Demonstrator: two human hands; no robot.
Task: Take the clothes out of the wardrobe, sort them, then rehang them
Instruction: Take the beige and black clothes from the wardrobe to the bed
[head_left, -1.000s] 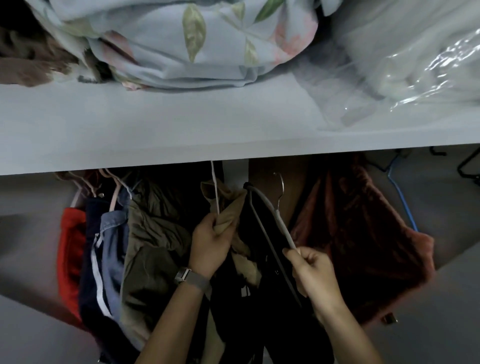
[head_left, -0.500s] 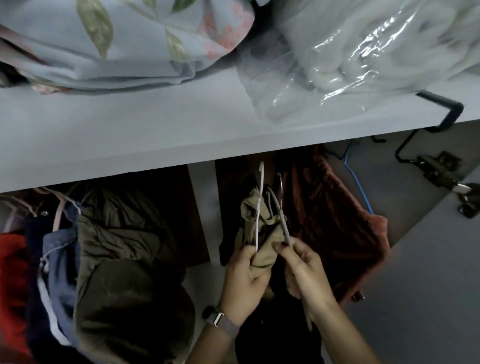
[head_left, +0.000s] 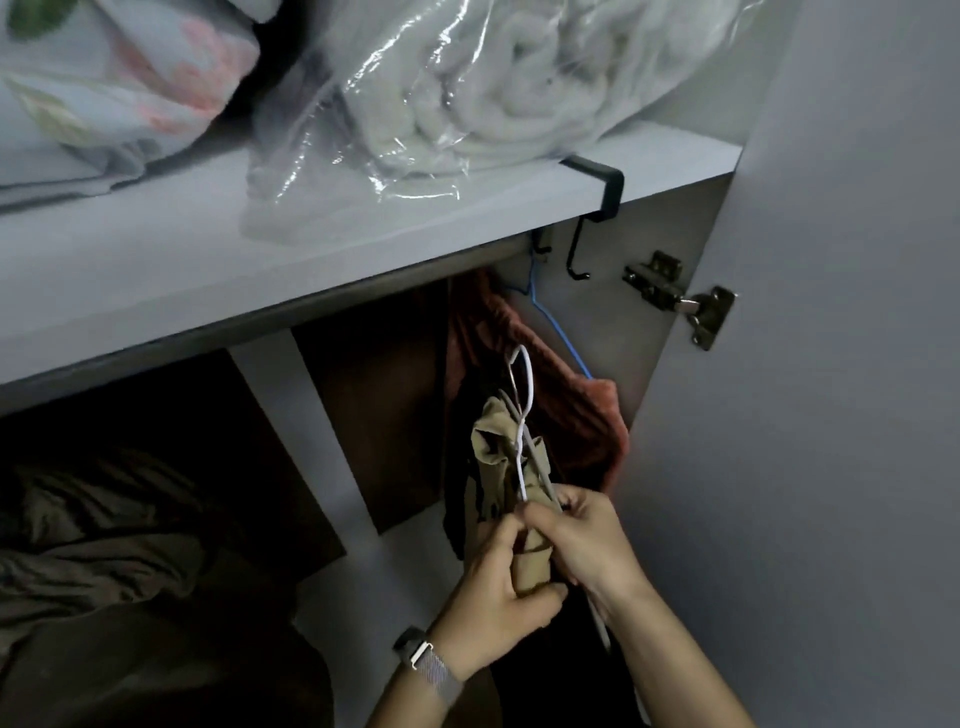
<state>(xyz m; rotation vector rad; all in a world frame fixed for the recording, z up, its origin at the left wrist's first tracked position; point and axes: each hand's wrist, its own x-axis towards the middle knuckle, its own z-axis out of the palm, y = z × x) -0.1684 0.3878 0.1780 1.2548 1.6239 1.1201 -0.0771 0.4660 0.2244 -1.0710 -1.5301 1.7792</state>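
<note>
A tan garment (head_left: 493, 457) on a white hanger (head_left: 523, 410) and a dark garment (head_left: 571, 670) on a grey hanger sit bunched together in the wardrobe's right half. My left hand (head_left: 498, 597), with a watch on its wrist, grips the tan cloth from the left. My right hand (head_left: 582, 540) pinches the hanger wires right beside it, and the two hands touch. The hanger hooks are off the rail, below the shelf. Behind them hangs a rust-red fleece garment (head_left: 576, 415). An olive-brown garment (head_left: 104, 561) fills the lower left.
The white shelf (head_left: 260, 260) overhead carries a floral quilt (head_left: 119, 78) and a bagged white blanket (head_left: 493, 88). A black bracket hook (head_left: 602, 192), a blue hanger (head_left: 561, 338) and a metal door hinge (head_left: 685, 306) sit at the right side wall. A white divider (head_left: 306, 415) splits the wardrobe.
My hands came together and carried both hangers right, off the rail. The view swung right too, so the red, navy and denim clothes at left left the frame.
</note>
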